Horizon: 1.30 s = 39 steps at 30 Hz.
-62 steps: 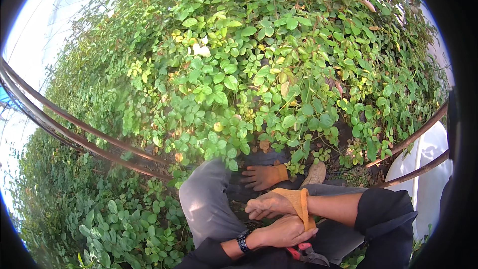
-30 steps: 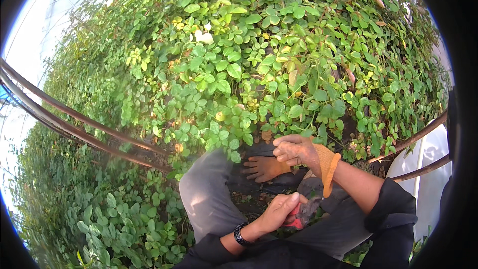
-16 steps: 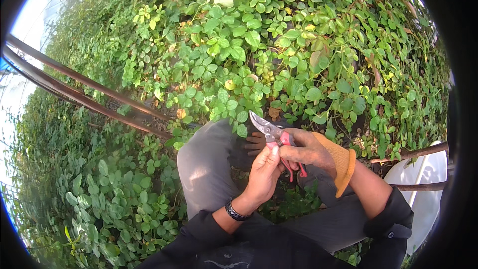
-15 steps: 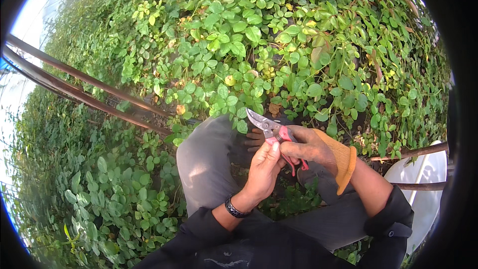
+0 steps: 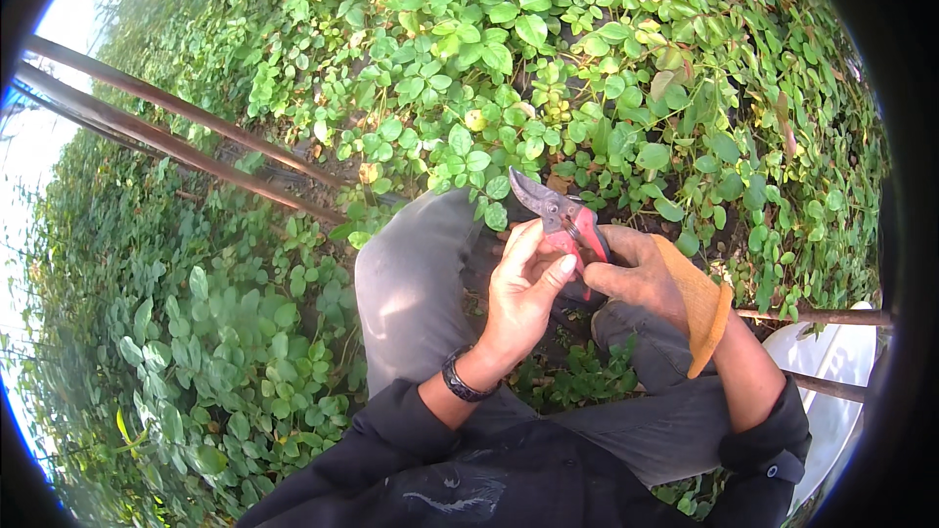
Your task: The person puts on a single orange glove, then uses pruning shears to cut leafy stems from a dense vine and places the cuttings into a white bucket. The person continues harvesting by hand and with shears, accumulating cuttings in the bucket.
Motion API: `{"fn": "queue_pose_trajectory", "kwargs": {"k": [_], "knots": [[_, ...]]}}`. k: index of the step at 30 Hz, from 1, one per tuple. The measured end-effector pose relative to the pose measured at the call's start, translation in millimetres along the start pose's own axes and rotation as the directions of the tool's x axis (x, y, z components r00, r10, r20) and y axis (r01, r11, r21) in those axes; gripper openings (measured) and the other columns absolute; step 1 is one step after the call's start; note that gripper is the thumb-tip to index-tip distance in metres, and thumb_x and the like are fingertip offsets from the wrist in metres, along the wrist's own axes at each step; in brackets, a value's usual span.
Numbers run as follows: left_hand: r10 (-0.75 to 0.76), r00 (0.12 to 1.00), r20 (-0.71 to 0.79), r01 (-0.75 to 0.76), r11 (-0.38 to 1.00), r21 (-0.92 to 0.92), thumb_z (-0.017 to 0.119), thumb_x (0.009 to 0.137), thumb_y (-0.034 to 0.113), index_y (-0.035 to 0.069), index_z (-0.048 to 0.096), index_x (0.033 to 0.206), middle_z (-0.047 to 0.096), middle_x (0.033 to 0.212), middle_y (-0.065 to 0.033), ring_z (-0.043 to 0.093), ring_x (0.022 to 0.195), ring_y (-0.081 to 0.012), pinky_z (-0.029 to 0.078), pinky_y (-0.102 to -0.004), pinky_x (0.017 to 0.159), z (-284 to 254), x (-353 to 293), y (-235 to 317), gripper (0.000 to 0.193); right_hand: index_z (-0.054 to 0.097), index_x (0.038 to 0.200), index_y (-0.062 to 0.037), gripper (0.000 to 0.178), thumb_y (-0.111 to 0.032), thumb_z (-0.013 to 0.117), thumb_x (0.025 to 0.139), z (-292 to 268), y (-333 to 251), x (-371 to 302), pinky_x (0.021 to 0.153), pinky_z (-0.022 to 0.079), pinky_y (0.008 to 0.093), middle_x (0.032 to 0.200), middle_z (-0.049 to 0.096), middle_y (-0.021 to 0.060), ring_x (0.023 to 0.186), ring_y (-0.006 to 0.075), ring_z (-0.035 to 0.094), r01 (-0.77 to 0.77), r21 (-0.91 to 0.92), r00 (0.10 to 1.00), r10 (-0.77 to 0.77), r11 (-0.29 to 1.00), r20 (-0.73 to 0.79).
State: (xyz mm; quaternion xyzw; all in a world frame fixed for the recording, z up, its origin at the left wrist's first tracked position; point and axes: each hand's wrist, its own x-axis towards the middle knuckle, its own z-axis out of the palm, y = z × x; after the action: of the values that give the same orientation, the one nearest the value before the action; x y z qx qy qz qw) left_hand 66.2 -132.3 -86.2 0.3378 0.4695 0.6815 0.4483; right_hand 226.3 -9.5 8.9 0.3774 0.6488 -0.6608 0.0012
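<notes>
A pair of pruning shears [image 5: 558,210] with red handles is held between my two hands in front of my bent knee, its dark curved blade tilted up to the left. My bare left hand [image 5: 520,301], with a dark bracelet at the wrist, grips the left handle with thumb and fingers. My right hand [image 5: 641,276] wears a work glove with an orange cuff. Its fingers and thumb close round the other handle. Part of both handles is hidden by the fingers.
Dense leafy green plants [image 5: 460,59] spread ahead and to the left. Rusty brown pipes [image 5: 186,152] run in from the left, and another pipe [image 5: 817,317] lies at the right, by a white curved object [image 5: 831,352]. My grey-trousered legs [image 5: 411,284] are folded below my hands.
The shears and both hands have shifted up and slightly right in the view. My left fingers have moved up along the left handle, and the view has tilted a little.
</notes>
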Motion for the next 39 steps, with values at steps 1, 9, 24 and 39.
{"fn": "queue_pose_trajectory", "kwargs": {"k": [1,9,24,39], "knots": [[-0.055,0.998,0.01,0.055,0.995,-0.078,0.066,0.111,0.004,-0.001,0.054,0.156,0.068,0.137,-0.0076,0.069,0.122,-0.0171,0.056,-0.0331,0.104,-1,1,1,0.047,0.07,0.13,-0.0011,0.038,-0.025,0.072,0.101,0,2,0,0.086,0.049,0.0285,0.106,0.066,-0.0013,0.098,0.0103,0.059,0.044,0.071,0.999,-0.046,0.997,0.029],[0.011,0.993,0.119,0.015,0.976,-0.217,0.066,0.112,0.009,-0.001,0.049,0.159,0.07,0.138,-0.0092,0.066,0.126,-0.0163,0.054,-0.034,0.108,-7,5,2,0.05,0.063,0.146,-0.0048,0.055,-0.034,0.072,0.1,-2,14,0,0.088,0.054,0.0314,0.117,0.072,0.0043,0.103,0.0126,0.065,0.046,0.226,0.989,-0.076,0.973,0.127],[0.0,0.962,0.271,0.06,0.975,-0.212,0.044,0.121,0.041,0.001,0.035,0.171,0.059,0.16,-0.0186,0.064,0.131,-0.0198,0.045,-0.0396,0.118,-10,8,10,0.064,0.071,0.117,-0.0037,0.026,-0.016,0.073,0.094,28,26,6,0.074,0.053,0.0417,0.084,0.07,0.0137,0.08,0.0271,0.068,0.074,-0.423,0.991,-0.115,0.903,-0.072],[-0.013,0.953,0.302,0.105,0.951,-0.291,0.045,0.119,0.026,0.0,0.046,0.161,0.061,0.156,-0.0186,0.058,0.141,-0.0222,0.044,-0.0387,0.119,-9,7,3,0.048,0.069,0.135,-0.0068,0.038,-0.012,0.075,0.097,39,46,8,0.088,0.057,0.053,0.104,0.076,0.0225,0.102,0.0442,0.073,0.385,-0.571,0.813,-0.56,0.725,-0.163]]}}
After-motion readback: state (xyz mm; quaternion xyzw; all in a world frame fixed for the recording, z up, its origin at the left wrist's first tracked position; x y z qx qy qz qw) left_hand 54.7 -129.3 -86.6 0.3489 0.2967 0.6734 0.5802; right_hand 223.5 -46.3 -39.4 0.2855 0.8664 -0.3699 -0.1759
